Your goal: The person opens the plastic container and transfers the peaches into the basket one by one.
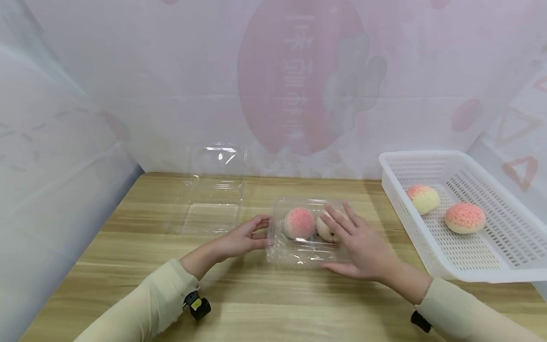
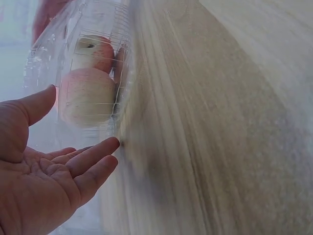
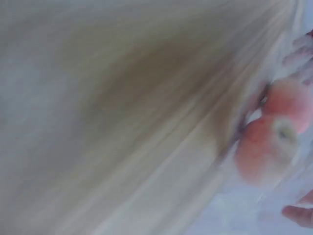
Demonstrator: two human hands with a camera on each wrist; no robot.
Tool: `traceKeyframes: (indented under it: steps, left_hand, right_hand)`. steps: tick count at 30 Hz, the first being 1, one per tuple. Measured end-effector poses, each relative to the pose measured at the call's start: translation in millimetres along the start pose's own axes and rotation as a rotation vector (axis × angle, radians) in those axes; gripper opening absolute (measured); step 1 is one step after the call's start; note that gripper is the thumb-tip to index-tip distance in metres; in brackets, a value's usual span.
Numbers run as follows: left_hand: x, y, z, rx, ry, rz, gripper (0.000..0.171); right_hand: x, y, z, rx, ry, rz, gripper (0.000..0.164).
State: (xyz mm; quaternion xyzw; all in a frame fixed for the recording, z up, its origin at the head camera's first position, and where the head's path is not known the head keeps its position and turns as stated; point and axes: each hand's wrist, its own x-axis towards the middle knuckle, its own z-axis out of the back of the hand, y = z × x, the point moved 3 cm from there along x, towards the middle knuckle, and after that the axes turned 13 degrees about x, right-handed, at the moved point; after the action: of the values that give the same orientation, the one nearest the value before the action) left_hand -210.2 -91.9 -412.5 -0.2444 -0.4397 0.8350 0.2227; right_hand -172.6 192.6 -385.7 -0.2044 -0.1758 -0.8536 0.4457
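Observation:
A lidded clear plastic clamshell box point(image 1: 282, 255) lies on the wooden table, holding a pink-topped bun point(image 1: 299, 223) and a paler bun point(image 1: 325, 230) side by side. My left hand point(image 1: 240, 240) is at the box's left end, fingertips right at its wall. In the left wrist view that hand point(image 2: 54, 171) has its thumb and fingers apart, palm facing the box. My right hand point(image 1: 365, 248) reaches over the box's right end with fingers spread, partly hiding the paler bun. The right wrist view is blurred; both buns show, and a fingertip point(image 3: 299, 215) enters at the right edge.
Behind the left hand stands a second clear clamshell box point(image 1: 212, 216), its lid raised. On the right, a white perforated basket point(image 1: 401, 223) contains a cream-and-pink bun point(image 1: 424, 199) and another pink-topped bun point(image 1: 465, 218). A printed sheet point(image 1: 192, 109) hangs behind the table.

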Motion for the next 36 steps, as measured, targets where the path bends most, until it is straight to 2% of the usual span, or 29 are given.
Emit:
traceKeyframes:
  steps: [2,5,13,18,23,31,36]
  left_hand:
    - [1.1,0.9,0.0,0.009,-0.005,0.004,0.071]
    - [3.1,1.5,-0.7,0.012,-0.009,0.006,0.075]
    - [6.6,-1.7,-3.5,0.000,-0.004,-0.020,0.076]
    - [8.1,0.3,-3.4,0.020,-0.001,-0.028,0.076]
    - [8.0,1.8,-3.5,0.012,0.003,-0.018,0.078]
    - [8.0,2.0,-4.3,0.001,0.001,-0.003,0.080]
    - [8.1,0.5,-4.7,-0.022,0.013,-0.019,0.081]
  right_hand:
    - [-7.2,-6.2,1.0,-0.020,0.020,-0.052,0.100]
    - [-14.2,-11.4,1.5,-0.033,0.027,-0.073,0.101]
    - [-23.1,-14.1,4.2,-0.088,-0.013,0.011,0.091]
    - [-24.8,-16.3,10.1,-0.102,0.058,0.052,0.086]
    - [-28.3,-19.9,16.8,-0.035,0.131,0.011,0.083]
    - [-27.8,-18.3,19.4,-0.082,0.161,0.038,0.071]
    - [-20.7,-14.3,26.0,-0.093,0.230,0.021,0.082]
